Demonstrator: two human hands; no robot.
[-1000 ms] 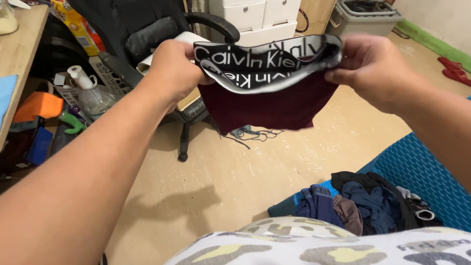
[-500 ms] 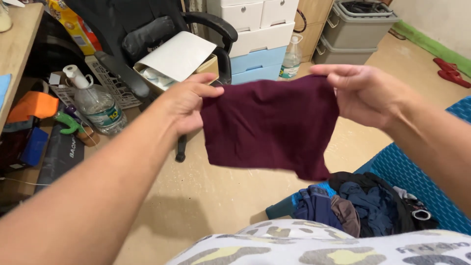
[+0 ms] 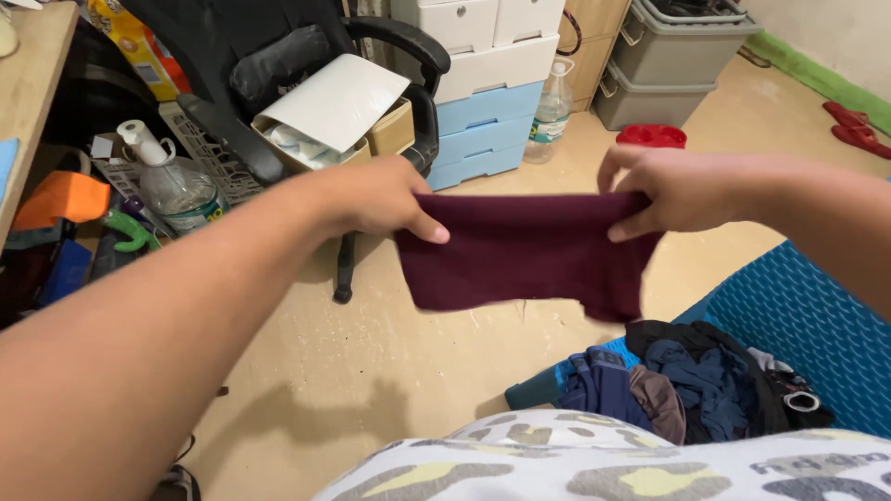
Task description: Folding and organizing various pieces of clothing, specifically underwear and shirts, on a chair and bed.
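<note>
A dark maroon garment (image 3: 524, 250) hangs folded in the air in front of me, held by its top edge. My left hand (image 3: 380, 197) pinches its left corner, thumb on the front. At the right corner my right hand (image 3: 670, 188) grips the cloth with fingers curled over the edge. Below it, a blue woven mat (image 3: 798, 320) carries a pile of dark clothes (image 3: 682, 380).
A black office chair (image 3: 278, 65) with a cardboard box (image 3: 348, 116) on its seat stands behind. White and blue drawers (image 3: 487, 83), a plastic bottle (image 3: 551, 111), grey bins (image 3: 673, 60) and a red dish (image 3: 652, 136) line the back. Clutter sits beside the desk (image 3: 28, 74) at left.
The garment's black waistband, held up and stretched a second ago, is folded out of sight. Both hands have dropped lower and hold the cloth as a shorter, wider band.
</note>
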